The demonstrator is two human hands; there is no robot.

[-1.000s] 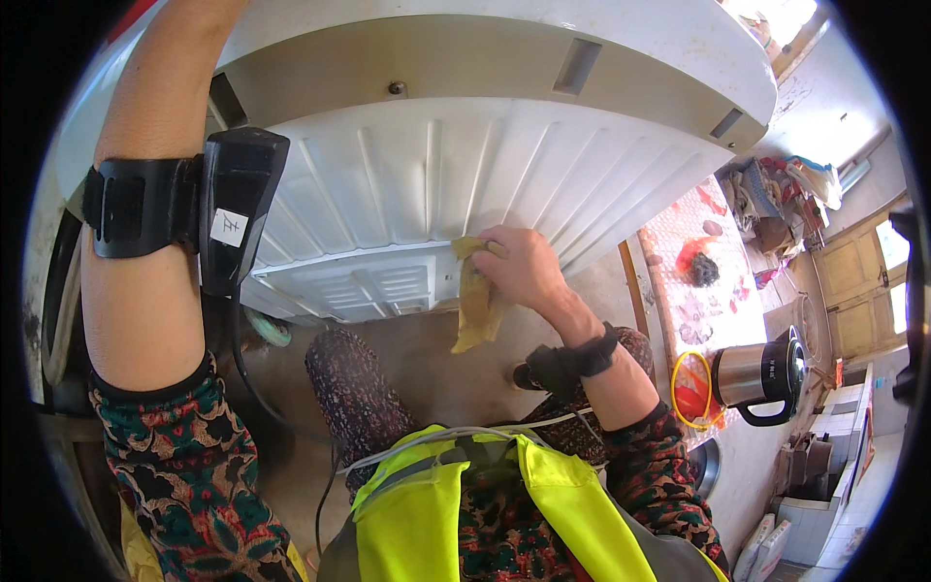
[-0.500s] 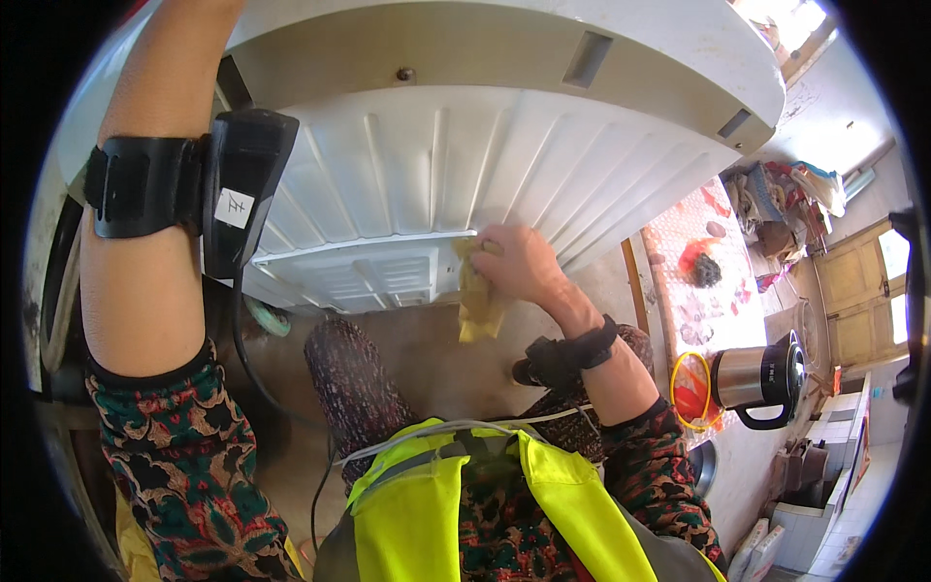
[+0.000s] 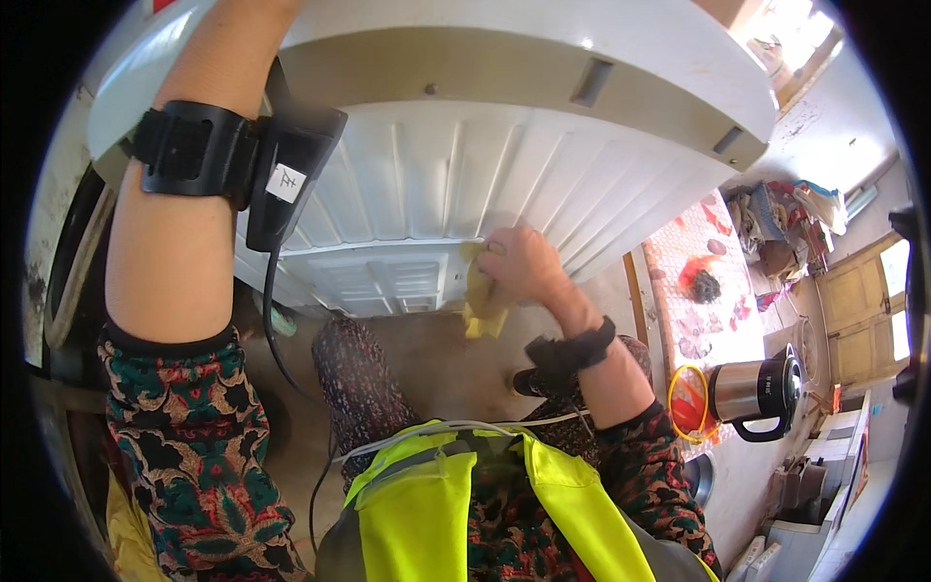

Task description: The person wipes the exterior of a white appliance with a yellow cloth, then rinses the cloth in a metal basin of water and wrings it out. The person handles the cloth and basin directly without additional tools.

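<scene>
White panelling [image 3: 543,184] backs yellow cloth [image 3: 483,303] the right fingers [image 3: 497,246] partly hide.

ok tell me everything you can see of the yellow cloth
The cloth is yellow, thin-looking and creased. The right hand holds its upper part bunched, hiding some of it; the rest hangs below. In view it overlaps the lower edge of the white panel; whether they touch is unclear.

Steel kettle [image 3: 733,390], pink-patterned table [image 3: 671,276], wooden door [image 3: 853,335]

The cloth [image 3: 480,303] is yellow, the panel [image 3: 407,165] white, the sleeves [image 3: 184,436] multicoloured floral.
</scene>
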